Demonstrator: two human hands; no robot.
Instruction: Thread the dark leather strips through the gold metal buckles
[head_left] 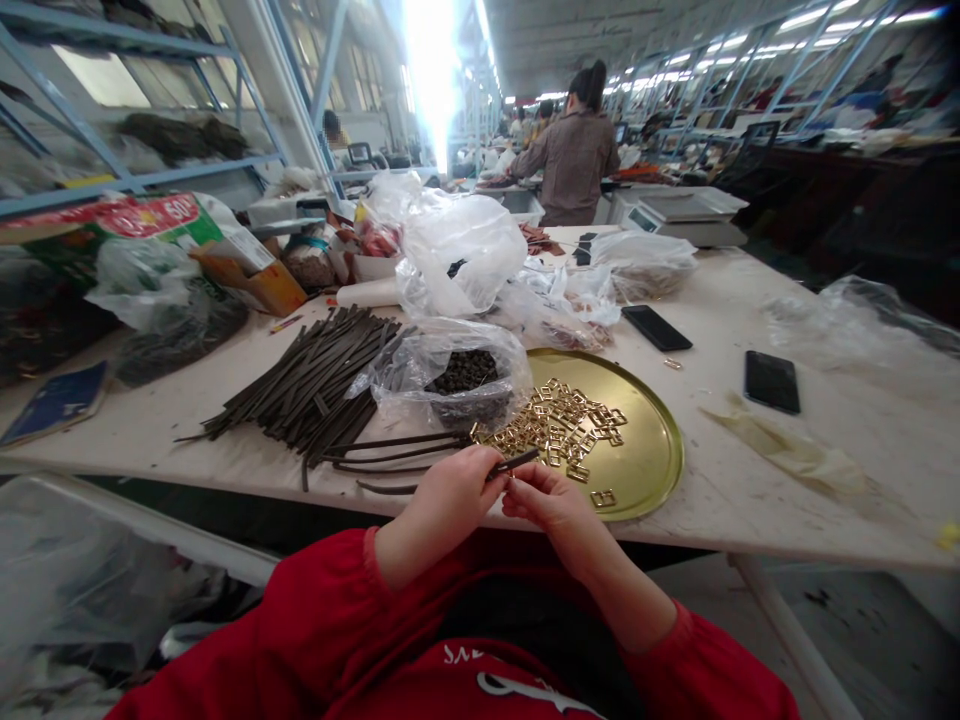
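Observation:
My left hand (461,490) is closed on a dark strap (521,460), whose end sticks out to the right above the fingers. Thumb and fingertips of my right hand (559,505) are pinched together just beside it; what lies between them is too small to make out. Behind my hands, a round gold tray (656,440) bears a heap of small gold buckles (562,425). To its left stands an opened clear plastic bag (390,385) of small dark pieces (469,372). Several single straps (390,450) lie by my left hand, in front of a large strap pile (300,385).
Two black phones, one farther back (656,327) and one nearer (772,381), lie right of the tray. White plastic bags (465,250) crowd the table's back. A blue booklet (56,402) rests at the left edge. A co-worker (574,160) stands beyond, near a scale (686,205).

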